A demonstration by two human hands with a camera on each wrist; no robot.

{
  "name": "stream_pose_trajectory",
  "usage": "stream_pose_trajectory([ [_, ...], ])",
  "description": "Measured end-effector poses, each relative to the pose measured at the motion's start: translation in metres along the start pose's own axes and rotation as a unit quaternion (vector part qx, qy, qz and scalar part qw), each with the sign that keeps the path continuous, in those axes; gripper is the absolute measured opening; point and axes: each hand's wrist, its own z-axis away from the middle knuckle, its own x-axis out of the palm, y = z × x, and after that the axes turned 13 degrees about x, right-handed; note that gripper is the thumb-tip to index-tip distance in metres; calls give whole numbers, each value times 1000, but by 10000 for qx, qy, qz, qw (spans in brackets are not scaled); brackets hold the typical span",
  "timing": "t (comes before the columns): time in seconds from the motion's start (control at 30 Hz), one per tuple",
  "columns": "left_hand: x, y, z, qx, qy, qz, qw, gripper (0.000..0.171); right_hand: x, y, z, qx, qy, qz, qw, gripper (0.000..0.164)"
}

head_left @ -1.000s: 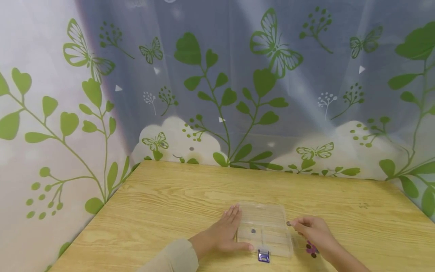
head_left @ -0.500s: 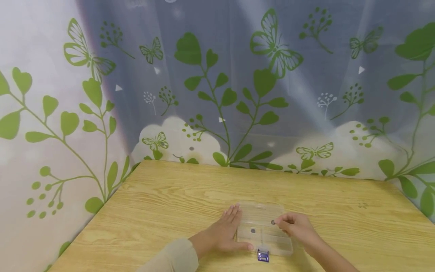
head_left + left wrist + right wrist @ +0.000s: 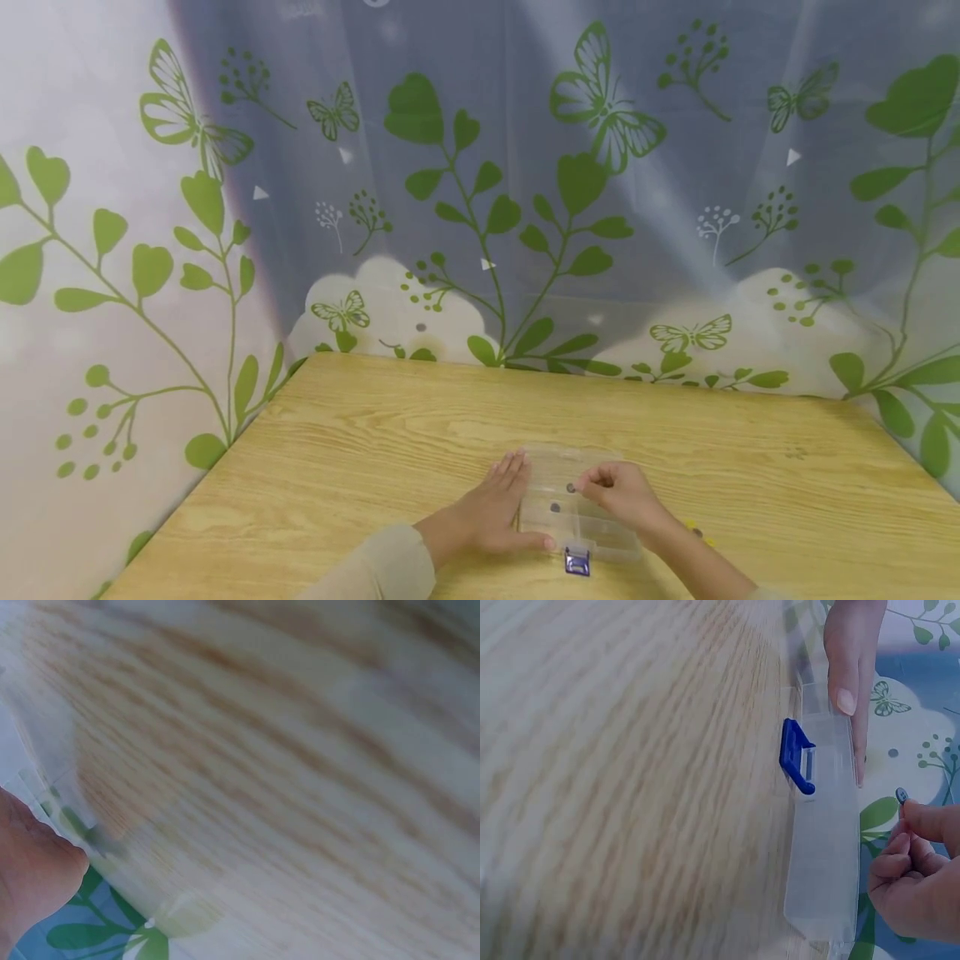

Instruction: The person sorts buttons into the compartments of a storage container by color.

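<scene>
A clear plastic compartment box [image 3: 611,537] lies on the wooden table, its blue latch [image 3: 577,562] at the near side. My left hand [image 3: 491,512] rests along the box's left side with straight fingers, the thumb near the front edge. A small dark button [image 3: 555,507] is in a left compartment. My right hand [image 3: 622,498] pinches another dark button [image 3: 901,796] between thumb and index fingertip, above the box. In the right wrist view the held button is tilted on edge. The left wrist view shows only part of the left hand [image 3: 37,866].
Several small yellow and dark pieces [image 3: 699,532] lie on the table to the right, partly hidden by the right forearm. The wooden table [image 3: 375,425] reaches back to a curtain [image 3: 517,208] printed with leaves and butterflies.
My right hand has moved left with the pinched button, from beside the box's right edge to above its middle. The left hand and the box stay in place.
</scene>
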Motion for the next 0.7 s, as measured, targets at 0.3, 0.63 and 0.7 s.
stream_pose_trajectory([
  [0.3, 0, -3, -2, 51, -36, 21, 10000, 103, 10, -4, -3, -793, -210, 431, 9957, 7],
  [0.63, 1, -2, -1, 44, 3, 91, 9999, 103, 20, -1, -6, -940, -222, 766, 9924, 7],
  [0.7, 1, -2, -1, 35, -2, 92, 10000, 103, 21, -1, -6, -1000, -188, 853, 9911, 7],
])
